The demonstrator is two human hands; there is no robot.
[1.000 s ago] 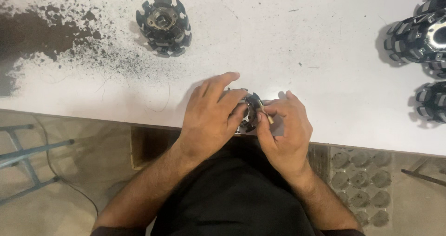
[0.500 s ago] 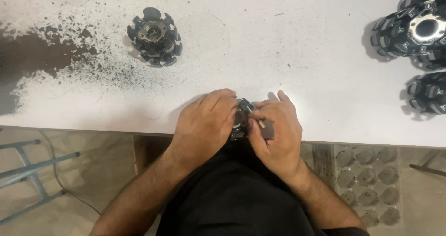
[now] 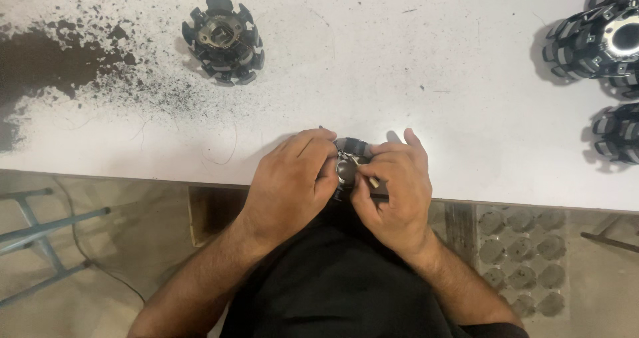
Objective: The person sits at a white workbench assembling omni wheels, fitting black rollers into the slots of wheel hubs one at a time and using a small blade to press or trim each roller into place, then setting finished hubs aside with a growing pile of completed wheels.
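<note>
Small roller wheel (image 3: 347,168) has been drawn closer to the table (image 3: 399,65) edge; both hands, left (image 3: 293,178) and right (image 3: 393,185), remain clasped around it.

Even overhead light, sharp, soft shadows

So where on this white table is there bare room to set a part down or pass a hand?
The widest bare stretch of the white table lies between the lone black wheel and the stacked wheels at the right edge. Left of the lone wheel, dark powder covers the top. The near edge is crowded by the left hand and right hand, both around a small wheel part.
</note>
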